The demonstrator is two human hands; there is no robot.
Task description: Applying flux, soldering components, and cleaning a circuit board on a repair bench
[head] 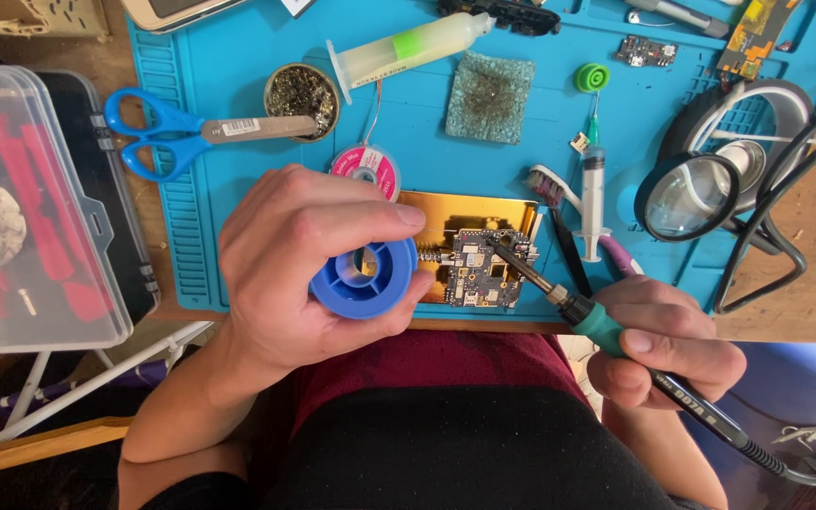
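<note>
My left hand (304, 264) grips a blue solder spool (363, 280), holding it just left of a small dark circuit board (485, 269). The board lies on a gold plate (469, 212) on the blue work mat (238, 57). A thin strand of solder runs from the spool to the board's left edge. My right hand (663, 345) holds a soldering iron (597, 321) with a teal grip. Its dark tip slants up and left, resting on the top of the board.
On the mat lie blue scissors (177, 130), a brass-wool tip cleaner (301, 94), a pink spool (367, 168), a paste syringe (408, 47), a grey sponge (490, 96), a thin syringe (594, 189) and a toothbrush (559, 194). A magnifier (691, 196) stands right; a clear plastic box (30, 208) left.
</note>
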